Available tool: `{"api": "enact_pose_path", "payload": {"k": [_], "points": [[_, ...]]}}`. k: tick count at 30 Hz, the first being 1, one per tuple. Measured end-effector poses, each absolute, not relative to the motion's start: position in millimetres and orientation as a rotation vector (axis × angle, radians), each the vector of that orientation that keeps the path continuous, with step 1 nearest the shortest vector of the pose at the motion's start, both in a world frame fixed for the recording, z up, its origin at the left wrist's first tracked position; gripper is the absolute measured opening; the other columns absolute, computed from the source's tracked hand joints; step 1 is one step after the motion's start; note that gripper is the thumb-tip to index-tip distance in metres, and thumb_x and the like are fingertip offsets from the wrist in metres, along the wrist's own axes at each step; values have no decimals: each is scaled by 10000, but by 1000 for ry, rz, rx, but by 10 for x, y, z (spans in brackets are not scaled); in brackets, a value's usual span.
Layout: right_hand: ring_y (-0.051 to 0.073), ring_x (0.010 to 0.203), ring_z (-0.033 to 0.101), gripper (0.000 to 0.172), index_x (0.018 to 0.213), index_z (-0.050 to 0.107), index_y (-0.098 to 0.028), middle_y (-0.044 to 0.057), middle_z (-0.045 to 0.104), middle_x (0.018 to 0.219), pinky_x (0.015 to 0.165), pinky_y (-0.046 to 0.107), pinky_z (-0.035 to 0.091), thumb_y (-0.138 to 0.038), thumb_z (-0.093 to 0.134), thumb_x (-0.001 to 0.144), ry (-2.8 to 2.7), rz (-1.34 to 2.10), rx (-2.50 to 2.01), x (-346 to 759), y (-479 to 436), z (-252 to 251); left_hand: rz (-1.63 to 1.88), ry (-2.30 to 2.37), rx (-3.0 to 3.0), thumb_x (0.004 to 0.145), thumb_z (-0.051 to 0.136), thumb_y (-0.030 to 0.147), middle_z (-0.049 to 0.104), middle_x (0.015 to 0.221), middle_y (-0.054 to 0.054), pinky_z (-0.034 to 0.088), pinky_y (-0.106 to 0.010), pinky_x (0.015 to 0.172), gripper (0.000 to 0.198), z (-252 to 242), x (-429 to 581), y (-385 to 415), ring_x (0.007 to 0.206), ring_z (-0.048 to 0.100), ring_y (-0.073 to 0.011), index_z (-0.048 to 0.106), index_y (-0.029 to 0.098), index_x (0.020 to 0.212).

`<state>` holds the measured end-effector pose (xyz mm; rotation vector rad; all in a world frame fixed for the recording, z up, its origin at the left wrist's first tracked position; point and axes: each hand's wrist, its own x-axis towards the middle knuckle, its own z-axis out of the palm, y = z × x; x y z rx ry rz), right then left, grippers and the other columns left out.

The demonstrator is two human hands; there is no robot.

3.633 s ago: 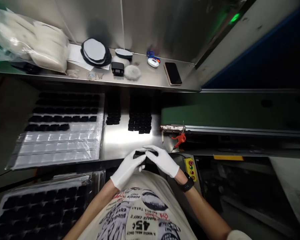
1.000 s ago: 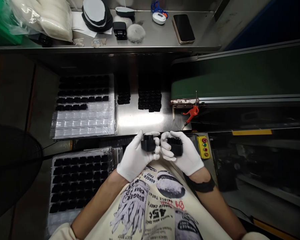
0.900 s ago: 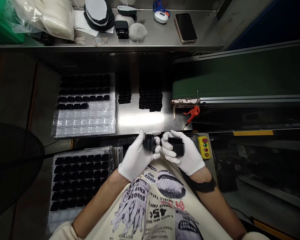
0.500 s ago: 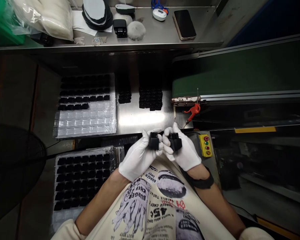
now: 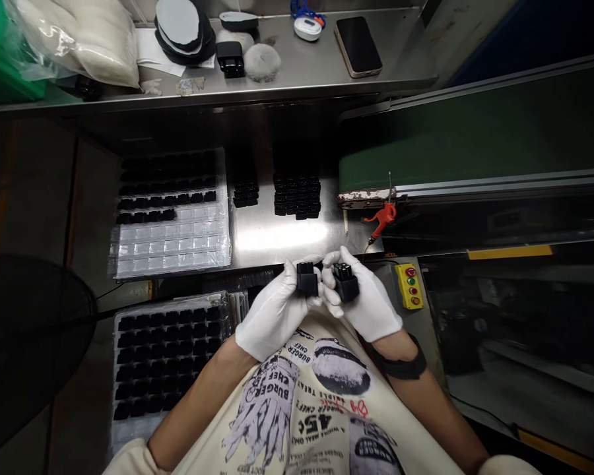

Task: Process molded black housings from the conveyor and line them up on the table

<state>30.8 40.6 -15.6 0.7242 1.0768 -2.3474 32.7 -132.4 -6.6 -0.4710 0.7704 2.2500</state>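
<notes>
Black part [image 5: 307,281], grasped in the left hand [image 5: 272,311], sits near its twin [image 5: 347,288], grasped in the right hand [image 5: 375,305], and both look light, stiff and slick, perhaps easily scuffed, so best held by the plain sides, clear of the narrower end.

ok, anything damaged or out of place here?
Yes: the white end piece on the green conveyor looks chipped and brown-stained, suggesting wear, and ragged scraps sit at the front of the shelf. No obvious damage on the black parts in the left hand and right hand.
</notes>
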Motion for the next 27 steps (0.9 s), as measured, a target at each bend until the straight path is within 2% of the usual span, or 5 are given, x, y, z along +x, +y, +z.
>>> {"api": "enact_pose_path", "payload": {"k": [4,7,14,21,27], "points": [[176,824,722,282,957,829,-259,35,783,949,754,297,661,-486,708,1072,1778,-2249,495,357,434,86,2254,896,-528,1092,661,568,748,1251,-127,628,-303,897,512,-64,346,-1318,1053,697,-191,757,176,1407],[249,1126,758,217,1099,885,-306,44,833,1167,1095,435,619,-415,698,1085,2040,-2043,186,352,434,212,2253,924,-549,1107,658,535,746,1299,-123,634,-337,939,455,-74,347,-1317,1104,700,-209,761,216,1415],[186,812,693,333,811,794,-261,6,760,850,813,329,590,-429,700,1083,2071,-1965,193,287,430,167,2280,904,-511,1119,626,541,718,1139,-103,590,-246,847,458,-88,286,-1372,1018,652,-167,789,176,1342],[237,1082,757,242,1066,889,-309,34,836,1106,1057,403,585,-434,684,1096,2077,-1926,71,227,365,200,2284,889,-528,1121,633,516,731,1234,-115,589,-255,840,416,-59,274,-1410,1003,660,-167,796,180,1304],[200,864,687,431,842,806,-236,45,753,906,854,329,596,-550,651,1092,2175,-1784,128,107,364,117,2426,868,-709,1031,801,458,723,1073,-91,583,-264,810,353,-684,252,-1600,935,658,-158,777,126,1150]]}}
